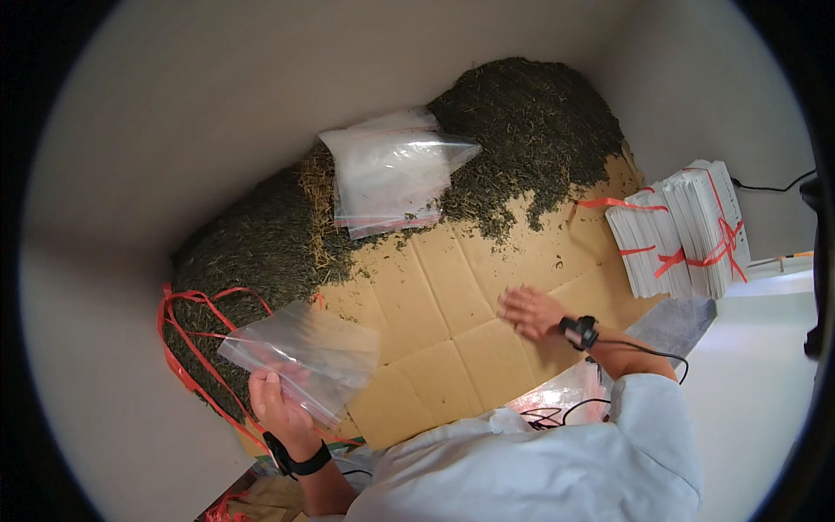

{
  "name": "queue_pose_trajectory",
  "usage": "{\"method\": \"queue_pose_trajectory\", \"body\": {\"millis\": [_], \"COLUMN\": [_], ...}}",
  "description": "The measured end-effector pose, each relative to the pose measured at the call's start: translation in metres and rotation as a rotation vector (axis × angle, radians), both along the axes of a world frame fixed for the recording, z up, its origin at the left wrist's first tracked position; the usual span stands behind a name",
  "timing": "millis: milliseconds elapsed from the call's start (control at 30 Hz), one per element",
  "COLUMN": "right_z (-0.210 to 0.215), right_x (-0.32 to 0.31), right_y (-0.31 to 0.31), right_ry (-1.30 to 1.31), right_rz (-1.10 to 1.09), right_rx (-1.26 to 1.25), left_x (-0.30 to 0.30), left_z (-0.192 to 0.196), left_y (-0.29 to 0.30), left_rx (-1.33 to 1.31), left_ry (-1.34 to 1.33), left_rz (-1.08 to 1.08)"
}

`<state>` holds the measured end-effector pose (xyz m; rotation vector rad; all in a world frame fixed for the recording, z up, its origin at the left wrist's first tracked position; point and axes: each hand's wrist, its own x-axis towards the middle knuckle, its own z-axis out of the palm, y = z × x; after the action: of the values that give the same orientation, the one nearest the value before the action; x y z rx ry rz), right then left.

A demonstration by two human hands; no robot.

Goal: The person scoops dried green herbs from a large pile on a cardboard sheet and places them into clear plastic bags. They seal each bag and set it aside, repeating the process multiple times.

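Note:
My left hand [280, 407] pinches a clear plastic zip bag [335, 352] by its edge, thumb on top. The bag looks flat, with nothing visible inside. Over the flattened cardboard [426, 304], my right hand [531, 313] is stretched out palm down, holding nothing; whether it touches the board I cannot tell. Beyond my hands lies a long heap of dark dried plant matter [531, 122], with paler straw-like bits near its middle. A stack of clear zip bags [391, 174] rests against this heap.
Red plastic ribbon [178, 348] loops over the heap's left end. On the right stands a bundle of white flat packets [683, 230] tied with red ribbon. Pinkish plastic packaging [565, 391] lies near my body, beside a dark cable. Walls border the heap.

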<state>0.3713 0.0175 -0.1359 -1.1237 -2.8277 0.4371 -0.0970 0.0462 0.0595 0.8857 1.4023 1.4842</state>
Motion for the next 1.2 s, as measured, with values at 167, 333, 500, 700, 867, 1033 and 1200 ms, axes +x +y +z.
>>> {"method": "queue_pose_trajectory", "body": {"millis": [167,333,500,700,867,1033,1200], "right_z": [0.015,0.056,0.045,0.094,0.106,0.073,0.049], "right_x": [0.092,0.023,-0.068,-0.054,-0.119,-0.155,-0.158], "right_y": [0.11,0.134,0.09,0.152,0.194,0.218,0.241], "right_ry": [0.078,-0.062,0.079,0.365,0.336,0.081,0.203], "right_rz": [-0.404,-0.501,-0.112,-0.433,-0.272,-0.242,-0.251], "right_rx": [0.302,0.214,0.147,0.445,0.399,0.224,0.255], "left_x": [0.012,0.014,0.011,0.055,0.118,0.107,0.087], "left_z": [0.005,0.014,0.016,0.008,0.011,-0.024,-0.133], "left_y": [0.006,0.011,0.012,0.023,0.009,-0.015,-0.042], "left_rx": [-0.003,0.039,-0.008,-0.128,0.138,-0.103,-0.285], "left_ry": [-0.039,-0.058,-0.07,0.251,0.388,-0.091,-0.138], "left_rz": [-0.059,-0.1,-0.143,-0.423,-0.905,-0.761,-0.471]}}
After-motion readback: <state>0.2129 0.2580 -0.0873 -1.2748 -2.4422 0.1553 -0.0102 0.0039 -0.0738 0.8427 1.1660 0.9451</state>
